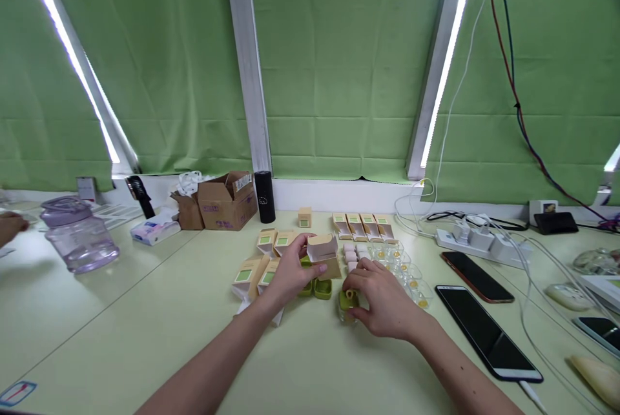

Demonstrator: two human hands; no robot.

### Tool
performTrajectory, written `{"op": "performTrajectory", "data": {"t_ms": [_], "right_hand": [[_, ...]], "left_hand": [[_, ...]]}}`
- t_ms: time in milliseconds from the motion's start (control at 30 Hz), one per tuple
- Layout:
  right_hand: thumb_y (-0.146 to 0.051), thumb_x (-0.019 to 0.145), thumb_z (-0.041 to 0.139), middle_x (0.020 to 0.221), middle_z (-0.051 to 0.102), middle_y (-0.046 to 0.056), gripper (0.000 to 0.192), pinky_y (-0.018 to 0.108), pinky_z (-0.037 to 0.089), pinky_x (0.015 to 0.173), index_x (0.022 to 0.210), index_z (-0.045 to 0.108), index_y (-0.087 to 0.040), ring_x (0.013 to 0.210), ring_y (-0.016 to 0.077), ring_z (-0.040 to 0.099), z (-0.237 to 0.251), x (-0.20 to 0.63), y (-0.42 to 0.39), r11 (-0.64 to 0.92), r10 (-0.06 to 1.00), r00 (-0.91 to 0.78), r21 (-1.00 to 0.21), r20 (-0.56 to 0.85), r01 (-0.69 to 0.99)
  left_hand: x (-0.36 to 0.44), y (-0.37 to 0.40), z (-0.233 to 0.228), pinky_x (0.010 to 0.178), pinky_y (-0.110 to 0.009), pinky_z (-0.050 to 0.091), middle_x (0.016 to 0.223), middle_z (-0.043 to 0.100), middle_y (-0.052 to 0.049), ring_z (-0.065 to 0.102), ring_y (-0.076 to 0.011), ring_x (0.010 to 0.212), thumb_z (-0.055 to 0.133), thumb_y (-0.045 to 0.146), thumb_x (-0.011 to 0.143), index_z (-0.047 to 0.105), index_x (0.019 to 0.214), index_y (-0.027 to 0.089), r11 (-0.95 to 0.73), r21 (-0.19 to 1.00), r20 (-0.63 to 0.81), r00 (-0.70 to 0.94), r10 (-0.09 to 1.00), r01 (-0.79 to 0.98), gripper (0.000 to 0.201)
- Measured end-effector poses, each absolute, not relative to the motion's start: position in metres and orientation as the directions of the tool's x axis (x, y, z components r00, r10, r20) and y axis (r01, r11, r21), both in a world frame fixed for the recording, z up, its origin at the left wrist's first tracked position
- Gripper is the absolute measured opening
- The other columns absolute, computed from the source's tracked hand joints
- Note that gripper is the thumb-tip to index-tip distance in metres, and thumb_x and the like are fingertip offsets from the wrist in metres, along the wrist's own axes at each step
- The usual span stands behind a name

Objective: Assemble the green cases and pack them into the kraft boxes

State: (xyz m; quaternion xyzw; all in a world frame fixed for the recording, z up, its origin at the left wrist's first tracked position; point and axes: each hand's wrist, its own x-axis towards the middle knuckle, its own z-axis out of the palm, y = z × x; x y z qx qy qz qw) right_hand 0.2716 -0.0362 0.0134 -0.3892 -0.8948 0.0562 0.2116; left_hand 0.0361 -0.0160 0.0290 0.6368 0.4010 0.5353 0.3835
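right hand (382, 302) is curled over a small green case (347, 300), fingertips pinching it down against the table (145, 324); left hand (290, 273) grips an open tan carton (323, 251) just left of and behind that case, flap hanging toward it. judged from this, the case goes into the carton, so the person would do well to keep the carton mouth tilted toward the green case, hold the flap clear with the thumb, and slide the case in squarely rather than forcing a corner. two more green pieces (317, 288) lie just left of the case, folded cartons (252, 273) further left, clear cups (409, 273) to its right, phones (489, 331) beyond them. whether the case is shut, and what the yellow bit on it is, cannot be made out; the right palm covers most of it. another person's hand (10, 226) is cut off far left.
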Motion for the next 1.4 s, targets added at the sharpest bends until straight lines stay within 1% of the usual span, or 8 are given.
{"op": "performTrajectory", "data": {"t_ms": [167, 400, 867, 1000, 1133, 1233, 1300, 1400], "right_hand": [[-0.023, 0.076, 0.083, 0.095, 0.075, 0.006, 0.022, 0.041, 0.042, 0.087, 0.096, 0.073, -0.024, 0.101, 0.0290, 0.060, 0.015, 0.276, -0.030, 0.640, 0.766, -0.584, -0.231, 0.268, 0.733], [-0.020, 0.078, 0.081, 0.097, 0.074, 0.006, 0.023, 0.040, 0.042, 0.085, 0.098, 0.072, -0.024, 0.102, 0.0288, 0.059, 0.014, 0.283, -0.025, 0.613, 0.785, -0.564, -0.188, 0.256, 0.767], [-0.021, 0.077, 0.083, 0.097, 0.075, 0.004, 0.026, 0.040, 0.040, 0.084, 0.099, 0.068, -0.024, 0.102, 0.0290, 0.058, 0.014, 0.283, -0.025, 0.620, 0.779, -0.579, -0.164, 0.239, 0.767], [-0.021, 0.078, 0.083, 0.098, 0.075, 0.004, 0.027, 0.039, 0.040, 0.084, 0.101, 0.069, -0.025, 0.102, 0.0290, 0.058, 0.013, 0.283, -0.025, 0.618, 0.782, -0.577, -0.170, 0.235, 0.768], [-0.022, 0.078, 0.082, 0.098, 0.075, 0.004, 0.026, 0.039, 0.040, 0.083, 0.100, 0.068, -0.025, 0.102, 0.0288, 0.058, 0.013, 0.284, -0.025, 0.614, 0.786, -0.576, -0.170, 0.226, 0.771], [-0.022, 0.078, 0.082, 0.098, 0.074, 0.004, 0.026, 0.039, 0.040, 0.083, 0.100, 0.068, -0.025, 0.102, 0.0288, 0.058, 0.013, 0.284, -0.024, 0.614, 0.786, -0.576, -0.171, 0.225, 0.771], [-0.022, 0.078, 0.081, 0.098, 0.074, 0.004, 0.025, 0.039, 0.040, 0.083, 0.099, 0.068, -0.025, 0.102, 0.0288, 0.058, 0.014, 0.284, -0.025, 0.615, 0.785, -0.578, -0.174, 0.222, 0.769], [-0.021, 0.078, 0.081, 0.098, 0.075, 0.005, 0.025, 0.039, 0.040, 0.083, 0.100, 0.069, -0.025, 0.102, 0.0290, 0.058, 0.015, 0.283, -0.026, 0.614, 0.786, -0.575, -0.175, 0.226, 0.770]], "left_hand": [[0.031, -0.030, 0.037, 0.092, -0.038, 0.054, 0.115, 0.074, -0.008, 0.068, -0.0302, 0.109, 0.088, 0.029, 0.069, 0.065, 0.118, 0.021, -0.413, 0.850, 0.336, 0.267, 0.903, 0.327, 0.055], [0.025, -0.054, 0.014, 0.101, -0.045, 0.052, 0.126, 0.069, -0.008, 0.063, -0.0355, 0.120, 0.094, 0.028, 0.063, 0.071, 0.119, 0.027, -0.353, 0.743, 0.260, 0.241, 0.935, 0.569, 0.061], [0.026, -0.066, 0.007, 0.101, -0.045, 0.050, 0.122, 0.060, -0.008, 0.058, -0.0333, 0.117, 0.095, 0.030, 0.060, 0.072, 0.120, 0.027, -0.343, 0.670, 0.161, 0.322, 0.933, 0.658, 0.064], [0.026, -0.068, 0.006, 0.104, -0.050, 0.050, 0.128, 0.059, -0.010, 0.055, -0.0354, 0.122, 0.096, 0.032, 0.059, 0.066, 0.125, 0.027, -0.421, 0.681, 0.243, 0.357, 0.902, 0.599, 0.072], [0.017, -0.068, 0.006, 0.116, -0.052, 0.045, 0.140, 0.056, -0.012, 0.051, -0.0339, 0.135, 0.082, 0.029, 0.079, 0.065, 0.119, 0.028, -0.616, 0.676, 0.455, 0.428, 0.781, 0.404, 0.044], [0.012, -0.068, 0.007, 0.121, -0.053, 0.041, 0.142, 0.054, -0.011, 0.050, -0.0345, 0.138, 0.076, 0.031, 0.087, 0.076, 0.098, 0.027, -0.676, 0.633, 0.480, 0.494, 0.725, 0.377, 0.012], [0.012, -0.069, 0.007, 0.122, -0.053, 0.040, 0.145, 0.053, -0.010, 0.052, -0.0345, 0.138, 0.073, 0.032, 0.090, 0.081, 0.096, 0.028, -0.682, 0.620, 0.461, 0.523, 0.717, 0.388, 0.010], [0.015, -0.069, 0.006, 0.116, -0.052, 0.048, 0.149, 0.054, -0.012, 0.059, -0.0330, 0.132, 0.067, 0.035, 0.095, 0.080, 0.111, 0.029, -0.662, 0.639, 0.454, 0.504, 0.735, 0.391, 0.022]]}}
